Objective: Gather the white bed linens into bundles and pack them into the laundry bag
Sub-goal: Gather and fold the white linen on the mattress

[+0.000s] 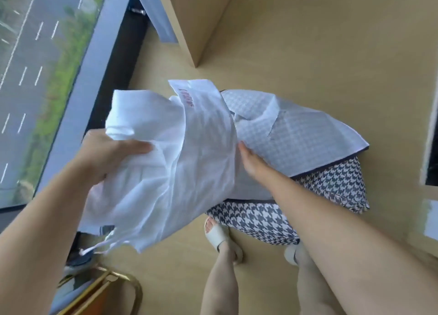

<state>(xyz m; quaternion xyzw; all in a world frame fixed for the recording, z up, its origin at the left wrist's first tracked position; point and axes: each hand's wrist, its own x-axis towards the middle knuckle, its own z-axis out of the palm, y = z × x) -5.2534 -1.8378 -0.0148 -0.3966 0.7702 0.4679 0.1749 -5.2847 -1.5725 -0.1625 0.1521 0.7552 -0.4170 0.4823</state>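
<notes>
Packing looks to be under way rather than finished. One bundle of white linen (180, 172) hangs between the hands, its far end draped over the mouth of the bag (331, 186), so I'd judge this piece is only partly in. The bag lies on the floor just beyond and under the right hand (253, 163), its pale inner flap thrown open. It looks plump enough to hold something already, though I can't see inside. No other linen waiting to be packed is in sight, so I can't say how much is left.

The left hand (111, 156) grips the near side of the linen, with the thumb laid across the top and the fingers buried in the folds beneath. The right hand sits at the seam where the linen meets the flap. Its fingertips are tucked out of sight, so I can't tell whether it is holding anything or merely pushing.

The linen itself is thin, creased and loosely bunched rather than folded. It has a red mark printed near its far edge, and a tape dangles from the end below the left hand.
</notes>
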